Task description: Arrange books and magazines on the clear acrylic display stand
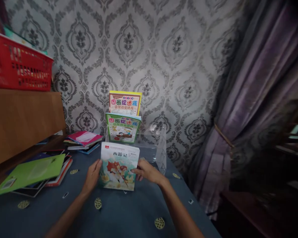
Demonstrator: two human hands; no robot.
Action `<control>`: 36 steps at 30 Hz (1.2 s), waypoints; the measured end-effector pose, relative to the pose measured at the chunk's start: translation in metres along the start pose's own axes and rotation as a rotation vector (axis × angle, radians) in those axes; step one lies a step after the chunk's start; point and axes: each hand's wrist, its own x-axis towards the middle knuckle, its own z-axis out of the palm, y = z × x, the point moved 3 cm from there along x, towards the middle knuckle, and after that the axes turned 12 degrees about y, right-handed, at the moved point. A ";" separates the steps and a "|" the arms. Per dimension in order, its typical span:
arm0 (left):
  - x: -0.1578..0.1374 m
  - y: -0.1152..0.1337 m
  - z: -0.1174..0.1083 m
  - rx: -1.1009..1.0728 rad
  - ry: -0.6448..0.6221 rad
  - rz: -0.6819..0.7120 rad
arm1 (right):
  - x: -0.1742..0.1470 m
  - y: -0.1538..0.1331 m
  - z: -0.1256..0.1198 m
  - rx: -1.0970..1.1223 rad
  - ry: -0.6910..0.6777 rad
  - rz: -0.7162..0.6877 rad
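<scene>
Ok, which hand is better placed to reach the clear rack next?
Probably your right hand: it's at the right side of the book, nearer the clear rack; your left hand holds the opposite side.

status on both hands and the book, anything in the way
Left hand and right hand gripping book by its sides. Front cover showing. See-through rack behind; nothing seen blocking either hand.
</scene>
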 end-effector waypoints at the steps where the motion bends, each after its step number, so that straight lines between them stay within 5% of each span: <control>1: 0.005 0.006 0.001 0.016 -0.002 0.020 | 0.003 -0.002 -0.003 0.007 0.003 -0.004; 8: 0.053 0.055 0.019 0.030 0.005 0.273 | 0.042 -0.031 -0.049 -0.004 0.100 -0.047; 16: 0.114 0.116 0.042 -0.027 0.043 0.535 | 0.078 -0.089 -0.123 -0.212 0.326 -0.284; 21: 0.133 0.149 0.053 -0.109 0.059 0.717 | 0.082 -0.109 -0.146 -0.351 0.495 -0.436; 36: 0.154 0.105 0.060 -0.112 0.017 0.518 | 0.112 -0.078 -0.131 -0.382 0.462 -0.392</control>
